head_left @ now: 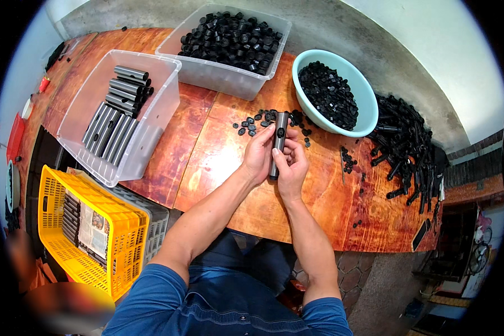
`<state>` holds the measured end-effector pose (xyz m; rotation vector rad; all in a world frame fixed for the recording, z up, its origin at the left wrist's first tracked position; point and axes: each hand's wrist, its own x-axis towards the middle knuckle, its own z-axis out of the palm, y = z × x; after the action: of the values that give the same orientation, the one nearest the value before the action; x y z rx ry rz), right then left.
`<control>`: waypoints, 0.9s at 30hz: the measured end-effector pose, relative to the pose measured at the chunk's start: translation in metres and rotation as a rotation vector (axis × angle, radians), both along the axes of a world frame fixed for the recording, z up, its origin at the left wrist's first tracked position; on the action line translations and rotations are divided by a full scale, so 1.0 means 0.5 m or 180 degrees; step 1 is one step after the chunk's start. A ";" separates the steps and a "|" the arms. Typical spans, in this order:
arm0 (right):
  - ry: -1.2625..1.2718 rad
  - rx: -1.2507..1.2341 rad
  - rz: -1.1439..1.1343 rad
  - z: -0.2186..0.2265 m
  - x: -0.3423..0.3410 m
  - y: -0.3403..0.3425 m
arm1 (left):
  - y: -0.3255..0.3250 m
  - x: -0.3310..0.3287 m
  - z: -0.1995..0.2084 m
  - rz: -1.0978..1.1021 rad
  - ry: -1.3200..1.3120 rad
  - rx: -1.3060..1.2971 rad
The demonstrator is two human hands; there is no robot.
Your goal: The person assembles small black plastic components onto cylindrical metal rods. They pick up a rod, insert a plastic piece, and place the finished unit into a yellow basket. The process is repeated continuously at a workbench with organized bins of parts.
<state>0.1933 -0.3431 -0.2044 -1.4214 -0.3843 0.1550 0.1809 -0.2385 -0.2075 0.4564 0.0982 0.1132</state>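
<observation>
Above the table I hold a grey metal tube [281,123] with a dark oval hole in its side and a black lower end. My left hand [257,158] wraps it from the left, fingers partly hidden behind it. On the other side, my right hand [292,166] grips the tube with the thumb along its lower part. Small black oval plugs [252,124] lie loose on the wood just beyond my hands. More small black pieces fill a light blue bowl [365,92] to the far right of the tube.
A clear bin [165,129] at left holds several similar tubes. Behind it, another clear bin [218,81] is full of black caps. Black rod-like parts [409,151] are heaped at right, near a phone [421,234]. A yellow crate [117,246] stands below the wooden table [207,196].
</observation>
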 end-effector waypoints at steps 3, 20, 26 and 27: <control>0.0134 0.0010 0.0012 0.011 -0.001 -0.006 | -0.004 0.003 -0.002 -0.0023 -0.0016 -0.0011; -0.0275 0.0071 -0.0343 -0.014 0.028 -0.029 | 0.007 -0.005 0.022 0.0366 -0.0257 0.0531; -0.1665 -0.1677 -0.0406 -0.006 0.047 0.000 | 0.147 -0.016 0.033 0.1943 -0.0343 0.0031; -0.1983 -0.1909 -0.0262 -0.001 0.046 0.009 | 0.158 -0.022 0.034 0.2051 -0.0319 0.0058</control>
<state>0.2161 -0.3384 -0.2047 -2.0699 -0.8360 -0.2740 0.1698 -0.1596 -0.1907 0.4230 0.1433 0.7691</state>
